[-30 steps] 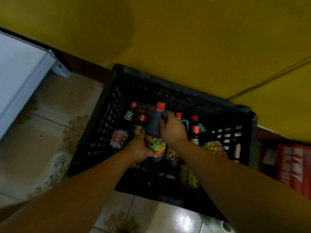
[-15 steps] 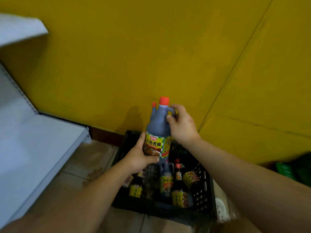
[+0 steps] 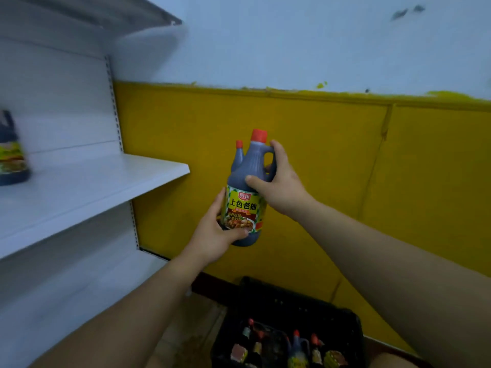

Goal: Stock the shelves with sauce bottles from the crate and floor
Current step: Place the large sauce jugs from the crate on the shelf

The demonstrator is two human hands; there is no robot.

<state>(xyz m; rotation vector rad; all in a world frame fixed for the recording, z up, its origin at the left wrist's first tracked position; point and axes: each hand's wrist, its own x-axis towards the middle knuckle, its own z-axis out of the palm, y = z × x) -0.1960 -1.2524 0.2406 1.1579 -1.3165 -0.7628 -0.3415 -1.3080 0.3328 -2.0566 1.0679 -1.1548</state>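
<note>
Sauce bottle [image 3: 243,189] up from crate [image 3: 297,293] to shelf [image 3: 106,179] height! Left grip [image 3: 215,235] clasps its base, right grip [image 3: 281,187] its handle (shelving next, surely).

The left hand [image 3: 214,235] and right hand [image 3: 283,188] are bare. Both forearms are uncovered right to the picture's edge, one on each side of the black slatted plastic crate [image 3: 305,306]. A rounded, bare part of a limb shows just right of the crate.
</note>
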